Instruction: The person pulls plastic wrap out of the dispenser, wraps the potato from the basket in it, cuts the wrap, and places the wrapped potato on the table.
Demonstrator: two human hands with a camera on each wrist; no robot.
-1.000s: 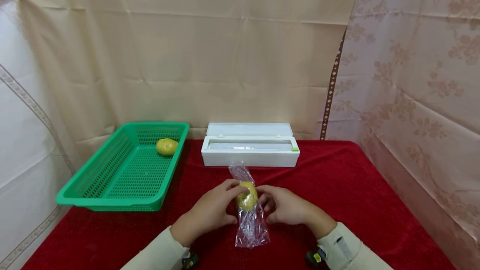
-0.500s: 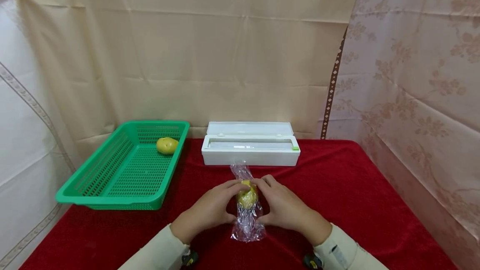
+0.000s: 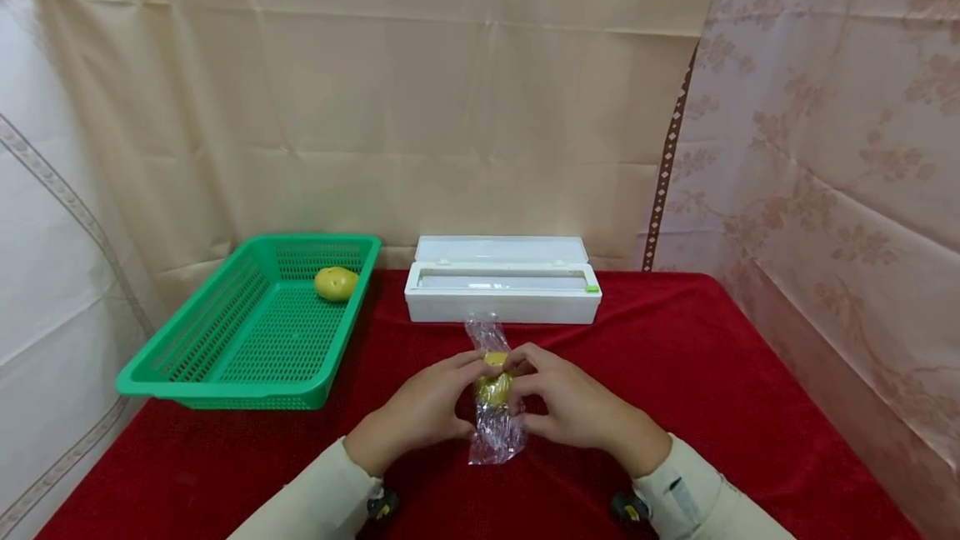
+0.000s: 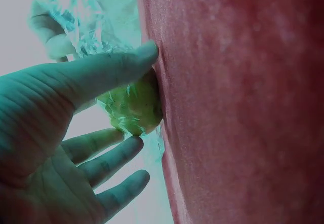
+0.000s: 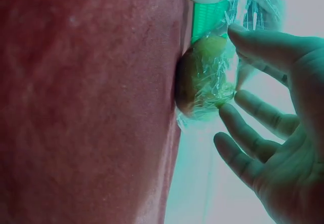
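A yellow potato (image 3: 493, 390) lies on the red cloth, covered by clear cling film (image 3: 495, 437) whose loose ends stretch in front and behind. From the left side, my left hand (image 3: 423, 407) touches the wrapped potato with its fingertips, thumb spread away near the film. My right hand (image 3: 577, 407) is at the other side, fingers bent lightly over the potato's top and edge. In the right wrist view the thumb tip meets the film beside the potato (image 5: 205, 77), while the other fingers are spread. The left wrist view shows fingertips against the potato (image 4: 134, 107).
Behind the potato stands a white cling film dispenser (image 3: 502, 309), lid raised, with a green slider at its right end. A green plastic basket (image 3: 322, 373) at the left holds another potato (image 3: 335, 283). Curtains hang behind the red-covered table (image 3: 712, 407).
My right hand has come in closer, its fingers moving onto the top of the potato. The near end of the film has drawn in and looks narrower. My left hand stays at the potato.
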